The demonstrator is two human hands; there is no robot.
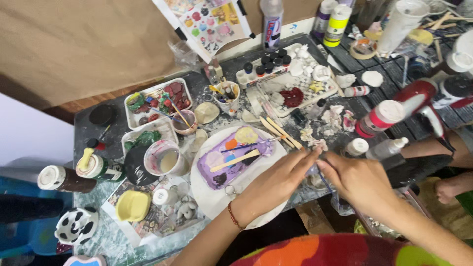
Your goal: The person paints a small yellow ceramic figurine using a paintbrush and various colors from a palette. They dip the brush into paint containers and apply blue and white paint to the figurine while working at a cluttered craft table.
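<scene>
two hands meet at the table's (pixel 98 236) near edge: the left hand (pixel 276 184) and right hand (pixel 357 180) pinch a thin blue brush (pixel 322 180) between closed fingers, just beside the white plate (pixel 207 197) carrying a purple palette (pixel 234 157). a slip could smear paint or tip the nearby cup (pixel 165 158). the brush tip and whatever sits under the fingertips are hidden.

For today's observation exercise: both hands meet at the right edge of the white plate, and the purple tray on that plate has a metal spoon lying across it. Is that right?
Not quite. The head view shows a flat wooden stick, not a metal spoon, lying across the purple tray. The rest holds: the left hand and right hand meet at the right edge of the white plate.
</scene>
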